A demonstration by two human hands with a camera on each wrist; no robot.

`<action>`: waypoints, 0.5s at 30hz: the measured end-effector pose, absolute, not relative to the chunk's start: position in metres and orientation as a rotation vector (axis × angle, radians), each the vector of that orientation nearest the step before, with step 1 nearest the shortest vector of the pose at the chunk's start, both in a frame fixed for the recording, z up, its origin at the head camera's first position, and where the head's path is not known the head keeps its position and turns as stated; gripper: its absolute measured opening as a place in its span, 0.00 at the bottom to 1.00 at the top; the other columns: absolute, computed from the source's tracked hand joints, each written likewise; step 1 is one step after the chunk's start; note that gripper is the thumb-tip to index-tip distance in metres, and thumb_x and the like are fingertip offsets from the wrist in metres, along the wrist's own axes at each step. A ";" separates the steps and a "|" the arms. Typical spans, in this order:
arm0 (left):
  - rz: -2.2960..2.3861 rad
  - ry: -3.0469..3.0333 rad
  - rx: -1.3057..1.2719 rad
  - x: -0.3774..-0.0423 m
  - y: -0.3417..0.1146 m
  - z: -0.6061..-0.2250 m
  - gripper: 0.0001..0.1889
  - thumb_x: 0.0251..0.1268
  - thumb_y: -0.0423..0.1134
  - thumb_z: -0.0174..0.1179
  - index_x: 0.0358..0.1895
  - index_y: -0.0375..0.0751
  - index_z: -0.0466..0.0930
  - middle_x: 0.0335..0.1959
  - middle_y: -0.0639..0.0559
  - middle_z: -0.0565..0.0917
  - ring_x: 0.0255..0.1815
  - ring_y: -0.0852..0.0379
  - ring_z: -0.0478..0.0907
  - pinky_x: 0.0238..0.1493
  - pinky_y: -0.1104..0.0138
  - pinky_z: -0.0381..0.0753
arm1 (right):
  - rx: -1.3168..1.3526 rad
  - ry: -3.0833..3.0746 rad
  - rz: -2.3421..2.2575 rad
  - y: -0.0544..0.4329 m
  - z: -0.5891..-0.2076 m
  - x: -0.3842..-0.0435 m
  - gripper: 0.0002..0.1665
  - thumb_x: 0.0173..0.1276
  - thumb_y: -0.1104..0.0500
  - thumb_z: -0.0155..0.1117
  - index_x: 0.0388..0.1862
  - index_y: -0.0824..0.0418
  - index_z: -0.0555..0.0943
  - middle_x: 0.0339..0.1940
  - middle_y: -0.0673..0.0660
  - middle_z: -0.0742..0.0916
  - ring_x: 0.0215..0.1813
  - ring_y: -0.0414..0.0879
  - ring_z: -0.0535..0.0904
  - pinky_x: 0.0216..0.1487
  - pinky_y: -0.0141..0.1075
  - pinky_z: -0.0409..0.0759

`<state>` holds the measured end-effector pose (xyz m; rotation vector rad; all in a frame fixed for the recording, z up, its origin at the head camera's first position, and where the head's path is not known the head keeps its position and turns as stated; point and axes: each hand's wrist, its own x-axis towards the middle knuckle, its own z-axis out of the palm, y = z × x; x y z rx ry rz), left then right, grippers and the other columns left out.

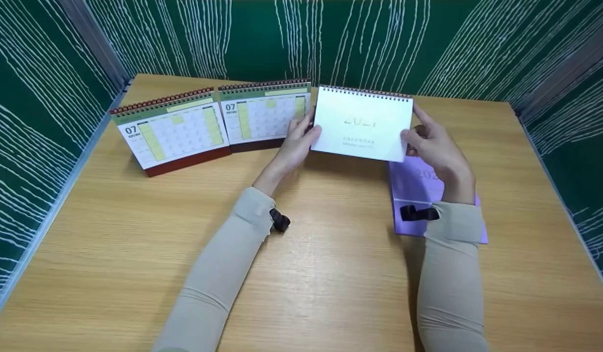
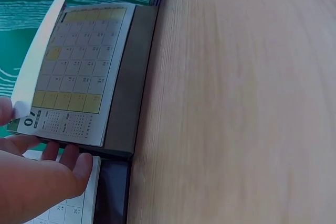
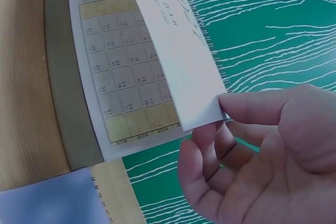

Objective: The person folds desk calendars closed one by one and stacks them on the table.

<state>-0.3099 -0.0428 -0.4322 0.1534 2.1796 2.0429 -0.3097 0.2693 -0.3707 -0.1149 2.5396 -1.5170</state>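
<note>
A spiral-bound desk calendar (image 1: 362, 124) with a white cover page marked 2021 is at the back of the table, between my hands. My left hand (image 1: 296, 142) holds its left edge, thumb in front. At the right edge, my right hand (image 1: 438, 146) pinches the cover page (image 3: 181, 77) between thumb and fingers. Both wrist views show this page standing away from a monthly grid page (image 2: 76, 59) with yellow columns. Left of it stand two more desk calendars, one in the middle (image 1: 262, 115) and one far left (image 1: 174, 129), both turned to 07.
A purple calendar cover (image 1: 404, 188) lies flat under my right forearm. The wooden table (image 1: 311, 274) reaches toward the front. Green walls (image 1: 262, 39) with white wavy lines stand behind and at both sides.
</note>
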 end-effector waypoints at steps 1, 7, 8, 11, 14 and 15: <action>2.041 2.183 0.151 -0.310 -0.043 -0.433 0.35 0.85 0.53 0.48 0.88 0.60 0.48 0.78 0.51 0.55 0.79 0.56 0.51 0.82 0.61 0.54 | -0.112 2.539 -1.514 0.269 -0.372 -0.310 0.45 0.85 0.57 0.55 0.90 0.41 0.45 0.49 0.58 0.79 0.43 0.46 0.77 0.42 0.31 0.80; 1.999 2.250 0.191 -0.311 -0.043 -0.435 0.33 0.87 0.48 0.47 0.88 0.57 0.48 0.78 0.49 0.55 0.76 0.57 0.58 0.76 0.68 0.62 | -0.111 2.562 -1.483 0.268 -0.379 -0.314 0.46 0.84 0.57 0.56 0.90 0.43 0.45 0.48 0.59 0.80 0.42 0.46 0.78 0.43 0.31 0.81; 1.991 2.261 0.197 -0.311 -0.044 -0.434 0.33 0.87 0.47 0.46 0.88 0.57 0.48 0.78 0.49 0.56 0.75 0.57 0.58 0.75 0.69 0.63 | -0.112 2.569 -1.478 0.268 -0.381 -0.315 0.46 0.84 0.56 0.57 0.90 0.44 0.45 0.47 0.59 0.79 0.42 0.46 0.78 0.43 0.31 0.81; 1.974 2.291 0.213 -0.312 -0.044 -0.435 0.33 0.88 0.45 0.46 0.88 0.56 0.48 0.78 0.47 0.56 0.75 0.56 0.59 0.74 0.70 0.64 | -0.117 2.587 -1.468 0.267 -0.384 -0.316 0.46 0.84 0.56 0.57 0.90 0.45 0.45 0.46 0.59 0.79 0.42 0.48 0.78 0.42 0.30 0.80; 1.978 2.298 0.214 -0.312 -0.043 -0.434 0.33 0.87 0.43 0.47 0.88 0.55 0.48 0.78 0.46 0.56 0.74 0.54 0.61 0.74 0.70 0.65 | -0.124 2.604 -1.472 0.266 -0.388 -0.318 0.46 0.84 0.57 0.57 0.90 0.46 0.46 0.47 0.60 0.79 0.43 0.50 0.78 0.43 0.30 0.81; 1.976 2.305 0.219 -0.312 -0.043 -0.435 0.33 0.87 0.43 0.47 0.88 0.55 0.48 0.78 0.46 0.56 0.74 0.54 0.61 0.74 0.69 0.66 | -0.127 2.613 -1.472 0.265 -0.389 -0.318 0.45 0.84 0.57 0.57 0.90 0.46 0.47 0.48 0.61 0.79 0.44 0.51 0.78 0.44 0.31 0.82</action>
